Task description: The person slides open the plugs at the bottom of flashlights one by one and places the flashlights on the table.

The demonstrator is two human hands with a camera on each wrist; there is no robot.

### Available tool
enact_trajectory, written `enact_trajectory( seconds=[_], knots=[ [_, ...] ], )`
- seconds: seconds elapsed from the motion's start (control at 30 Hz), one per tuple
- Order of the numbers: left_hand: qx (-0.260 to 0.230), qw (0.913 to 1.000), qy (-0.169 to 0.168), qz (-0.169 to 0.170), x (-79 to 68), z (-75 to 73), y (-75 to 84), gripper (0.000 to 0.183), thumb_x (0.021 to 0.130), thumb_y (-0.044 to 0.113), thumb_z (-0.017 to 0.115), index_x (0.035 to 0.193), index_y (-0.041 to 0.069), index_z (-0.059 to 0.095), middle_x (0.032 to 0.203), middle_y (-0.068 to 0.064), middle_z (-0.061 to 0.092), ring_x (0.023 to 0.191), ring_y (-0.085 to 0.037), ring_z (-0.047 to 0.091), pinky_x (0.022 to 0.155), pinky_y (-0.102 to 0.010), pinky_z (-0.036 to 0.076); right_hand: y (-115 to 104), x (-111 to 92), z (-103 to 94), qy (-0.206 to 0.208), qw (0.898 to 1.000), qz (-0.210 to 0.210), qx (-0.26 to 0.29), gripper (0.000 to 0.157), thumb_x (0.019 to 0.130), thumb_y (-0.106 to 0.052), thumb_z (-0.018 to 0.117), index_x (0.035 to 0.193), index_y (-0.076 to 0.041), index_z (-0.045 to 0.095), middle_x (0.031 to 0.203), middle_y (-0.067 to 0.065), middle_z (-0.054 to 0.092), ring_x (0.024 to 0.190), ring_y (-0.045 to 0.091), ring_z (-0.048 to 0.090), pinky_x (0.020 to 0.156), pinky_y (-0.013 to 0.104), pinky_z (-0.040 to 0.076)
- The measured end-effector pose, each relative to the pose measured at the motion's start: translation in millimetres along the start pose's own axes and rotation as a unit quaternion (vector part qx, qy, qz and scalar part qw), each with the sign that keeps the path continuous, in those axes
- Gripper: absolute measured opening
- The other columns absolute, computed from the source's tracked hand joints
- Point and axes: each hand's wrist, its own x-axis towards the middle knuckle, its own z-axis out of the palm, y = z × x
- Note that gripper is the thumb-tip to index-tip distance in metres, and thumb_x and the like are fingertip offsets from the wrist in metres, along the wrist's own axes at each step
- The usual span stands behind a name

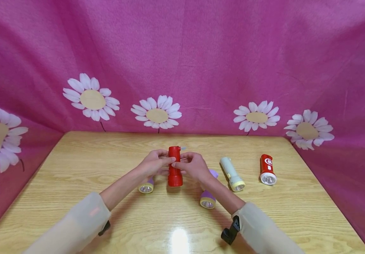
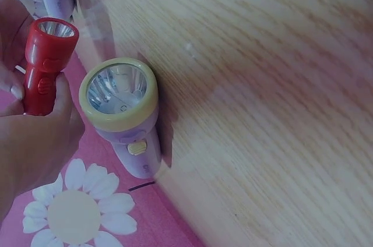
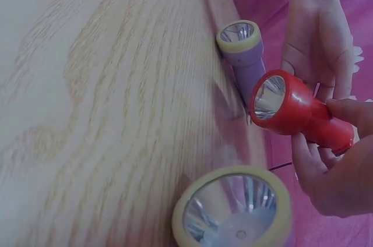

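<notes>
A red flashlight [image 1: 175,171] is held upright between both hands, its wide lens end down, over the middle of the table. My left hand [image 1: 153,163] grips it from the left, thumb across the front and fingers behind. From the right, my right hand [image 1: 195,165] pinches the barrel between thumb and fingers. In the right wrist view, the lens of the red flashlight [image 3: 297,107] shows unlit. A purple flashlight with a yellow rim [image 1: 146,187] lies under my left hand. Another purple flashlight [image 1: 208,200] lies partly hidden beneath my right forearm.
Right of the hands, a pale green flashlight with a yellow rim [image 1: 231,174] lies on the wooden table [image 1: 112,218]. Farther right is a red flashlight with a white head [image 1: 267,170]. A pink curtain with white daisies [image 1: 201,63] borders the table's back and sides.
</notes>
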Motion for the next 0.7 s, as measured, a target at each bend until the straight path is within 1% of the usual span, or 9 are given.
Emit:
enact_trajectory(
  seconds=[0.1,0.2,0.33,0.53,0.7],
  knots=[
    [0.014,0.9998,0.008,-0.007,2.1,-0.5,-2.0,0.038,0.088,0.011,0.062,0.118,-0.003,0.046,0.109,-0.018,0.055,0.090,-0.029,0.062,0.076,-0.040,0.054,1.2,0.9,1.3,-0.013,1.000,0.015,0.007,0.037,0.076,-0.012,0.075,0.106,0.002,0.058,0.090,0.013,0.060,0.074,0.020,0.061,0.072,0.036,0.055],
    [0.021,0.9997,0.009,-0.009,3.9,-0.8,-3.2,0.037,0.088,0.011,0.062,0.118,-0.004,0.045,0.106,-0.018,0.057,0.091,-0.029,0.062,0.077,-0.040,0.054,1.2,0.7,1.8,-0.021,0.999,0.025,0.012,0.037,0.077,-0.010,0.073,0.109,0.002,0.057,0.091,0.014,0.060,0.075,0.020,0.062,0.071,0.034,0.055],
    [0.030,0.9995,0.009,-0.010,6.5,-0.1,-5.2,0.036,0.088,0.012,0.062,0.117,-0.004,0.047,0.104,-0.018,0.059,0.090,-0.028,0.062,0.076,-0.039,0.054,1.8,0.4,1.3,-0.024,0.999,0.028,0.014,0.038,0.078,-0.008,0.072,0.110,0.003,0.056,0.092,0.015,0.060,0.075,0.020,0.062,0.072,0.034,0.055],
    [0.048,0.9984,0.018,-0.024,10.4,0.5,-5.8,0.031,0.088,0.013,0.062,0.112,-0.002,0.049,0.102,-0.017,0.059,0.085,-0.025,0.063,0.072,-0.037,0.055,2.1,2.4,0.8,-0.029,0.999,0.034,0.000,0.038,0.078,-0.008,0.071,0.111,0.004,0.055,0.093,0.015,0.060,0.076,0.021,0.063,0.074,0.036,0.055],
    [0.057,0.9978,0.018,-0.029,11.9,1.9,-5.5,0.027,0.088,0.011,0.061,0.109,-0.003,0.050,0.098,-0.017,0.060,0.081,-0.024,0.064,0.070,-0.038,0.056,4.6,5.0,1.2,-0.034,0.999,0.040,-0.006,0.039,0.079,-0.007,0.069,0.113,0.005,0.054,0.092,0.015,0.060,0.074,0.020,0.063,0.071,0.033,0.055]
  ],
)
